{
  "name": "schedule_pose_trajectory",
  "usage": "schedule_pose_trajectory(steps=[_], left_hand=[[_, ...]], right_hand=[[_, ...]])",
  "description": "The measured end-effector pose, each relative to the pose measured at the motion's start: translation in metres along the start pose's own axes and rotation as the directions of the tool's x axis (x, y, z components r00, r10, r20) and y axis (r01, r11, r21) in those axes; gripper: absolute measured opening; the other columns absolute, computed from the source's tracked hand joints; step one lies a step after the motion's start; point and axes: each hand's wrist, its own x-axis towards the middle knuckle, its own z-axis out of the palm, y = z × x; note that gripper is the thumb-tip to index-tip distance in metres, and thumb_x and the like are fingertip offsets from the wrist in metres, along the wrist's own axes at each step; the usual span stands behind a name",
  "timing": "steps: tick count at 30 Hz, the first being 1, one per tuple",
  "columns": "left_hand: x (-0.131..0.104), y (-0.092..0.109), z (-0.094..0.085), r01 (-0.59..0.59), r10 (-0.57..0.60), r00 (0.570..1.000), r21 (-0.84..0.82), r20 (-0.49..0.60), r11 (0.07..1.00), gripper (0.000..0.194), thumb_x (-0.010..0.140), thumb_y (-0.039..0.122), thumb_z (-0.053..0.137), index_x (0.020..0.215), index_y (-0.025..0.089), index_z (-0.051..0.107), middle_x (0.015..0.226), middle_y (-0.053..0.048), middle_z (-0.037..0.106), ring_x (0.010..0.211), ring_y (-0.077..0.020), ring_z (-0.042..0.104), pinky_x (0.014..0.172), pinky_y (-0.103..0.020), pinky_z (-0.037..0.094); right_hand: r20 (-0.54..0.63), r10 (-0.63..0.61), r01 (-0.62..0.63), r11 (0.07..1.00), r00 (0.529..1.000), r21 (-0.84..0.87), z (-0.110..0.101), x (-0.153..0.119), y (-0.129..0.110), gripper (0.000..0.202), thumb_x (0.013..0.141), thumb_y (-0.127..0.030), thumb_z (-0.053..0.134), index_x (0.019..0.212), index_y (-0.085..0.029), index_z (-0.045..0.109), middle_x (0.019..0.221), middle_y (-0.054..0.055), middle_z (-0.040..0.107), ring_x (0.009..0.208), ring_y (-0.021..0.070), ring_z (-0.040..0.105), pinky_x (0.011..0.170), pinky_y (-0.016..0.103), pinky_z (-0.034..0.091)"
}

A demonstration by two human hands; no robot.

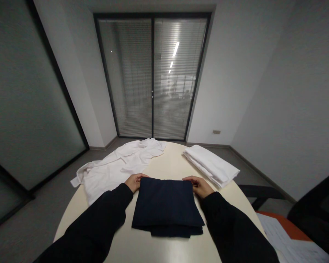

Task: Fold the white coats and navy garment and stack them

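Navy cloth [166, 206] meets half-curled left fingers [139, 176] and right fingers [191, 178] at far corners.

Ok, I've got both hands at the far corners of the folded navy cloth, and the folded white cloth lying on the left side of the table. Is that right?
Not quite: the head view shows the folded white cloth on the right side of the table. The left hand and right hand are indeed at the far corners of the folded navy cloth.

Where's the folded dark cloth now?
In the head view, the folded dark cloth lies low centre on the table, between left grip and right grip, left of the folded white cloth.
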Motion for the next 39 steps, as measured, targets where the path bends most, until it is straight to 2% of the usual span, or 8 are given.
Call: schedule_pose_trajectory(steps=[8, 12, 16, 21, 25, 29, 35, 39], left_hand=[[0.001, 0.002, 0.004, -0.129, 0.155, 0.972, 0.152, -0.176, 0.98, 0.02, 0.062, 0.021, 0.068, 0.08, 0.015, 0.075, 0.093, -0.008, 0.075, 0.1, -0.0272, 0.067, 0.099, -0.043, 0.047], [-0.005, 0.013, 0.002, -0.275, 0.377, 0.891, 0.358, -0.254, 0.892, 0.02, 0.074, 0.022, 0.056, 0.081, 0.018, 0.074, 0.101, -0.008, 0.072, 0.104, -0.0247, 0.064, 0.102, -0.042, 0.044], [-0.031, 0.034, 0.019, -0.494, 0.522, 0.849, 0.465, 0.077, 0.734, 0.022, 0.085, 0.031, 0.053, 0.092, 0.018, 0.07, 0.1, -0.01, 0.069, 0.096, -0.0225, 0.063, 0.089, -0.036, 0.048], [-0.064, 0.043, 0.053, -0.69, 0.419, 0.724, 0.581, 0.548, 0.432, 0.064, 0.065, 0.059, 0.072, 0.115, 0.021, 0.059, 0.124, -0.013, 0.057, 0.109, -0.03, 0.054, 0.096, -0.043, 0.04], [-0.07, 0.042, 0.063, -0.666, 0.31, 0.745, 0.693, 0.591, 0.277, 0.05, 0.073, 0.051, 0.066, 0.11, 0.019, 0.055, 0.114, -0.011, 0.057, 0.102, -0.0278, 0.053, 0.088, -0.04, 0.041], [-0.069, 0.045, 0.064, -0.658, 0.275, 0.748, 0.731, 0.604, 0.182, 0.044, 0.075, 0.053, 0.065, 0.101, 0.019, 0.055, 0.103, -0.009, 0.058, 0.091, -0.0246, 0.052, 0.078, -0.036, 0.039], [-0.07, 0.048, 0.064, -0.67, 0.334, 0.733, 0.714, 0.592, 0.204, 0.045, 0.071, 0.044, 0.067, 0.105, 0.018, 0.05, 0.112, -0.01, 0.054, 0.098, -0.0258, 0.05, 0.081, -0.036, 0.039], [-0.071, 0.048, 0.065, -0.706, 0.327, 0.702, 0.681, 0.633, 0.196, 0.04, 0.071, 0.039, 0.068, 0.1, 0.019, 0.05, 0.11, -0.008, 0.055, 0.098, -0.0244, 0.051, 0.079, -0.034, 0.037]], right_hand=[[-0.263, -0.133, 0.083, 0.978, 0.956, -0.192, 0.001, 0.003, -0.002, 0.031, 0.077, -0.019, 0.049, 0.099, -0.019, 0.071, 0.103, 0.009, 0.071, 0.101, 0.024, 0.064, 0.09, 0.042, 0.05], [-0.23, -0.311, 0.219, 0.91, 0.922, -0.352, -0.001, -0.004, -0.02, 0.03, 0.081, -0.016, 0.045, 0.096, -0.02, 0.071, 0.105, 0.009, 0.069, 0.104, 0.024, 0.061, 0.096, 0.044, 0.045], [0.025, -0.427, 0.396, 0.814, 0.904, -0.425, 0.008, -0.018, -0.058, 0.019, 0.083, -0.03, 0.06, 0.099, -0.022, 0.069, 0.099, 0.008, 0.067, 0.097, 0.0226, 0.059, 0.091, 0.039, 0.045], [0.317, -0.308, 0.438, 0.715, 0.897, -0.545, 0.035, -0.031, -0.089, 0.055, 0.061, -0.051, 0.078, 0.105, -0.021, 0.065, 0.101, 0.008, 0.061, 0.091, 0.0233, 0.055, 0.084, 0.037, 0.043], [0.392, -0.163, 0.406, 0.599, 0.906, -0.69, 0.051, -0.034, -0.094, 0.058, 0.056, -0.039, 0.076, 0.109, -0.022, 0.06, 0.102, 0.006, 0.06, 0.09, 0.0241, 0.054, 0.079, 0.035, 0.041], [0.44, -0.105, 0.427, 0.513, 0.892, -0.744, 0.058, -0.036, -0.101, 0.029, 0.063, -0.024, 0.062, 0.092, -0.02, 0.061, 0.089, 0.004, 0.063, 0.081, 0.0205, 0.056, 0.072, 0.031, 0.038], [0.439, -0.164, 0.462, 0.458, 0.883, -0.759, 0.062, -0.046, -0.115, 0.017, 0.064, -0.022, 0.057, 0.08, -0.021, 0.058, 0.078, 0.004, 0.062, 0.073, 0.0191, 0.056, 0.064, 0.03, 0.036], [0.451, -0.018, 0.391, 0.529, 0.892, -0.753, 0.068, -0.051, -0.11, 0.02, 0.063, -0.034, 0.068, 0.076, -0.022, 0.058, 0.076, 0.001, 0.064, 0.072, 0.0191, 0.059, 0.062, 0.028, 0.035]])
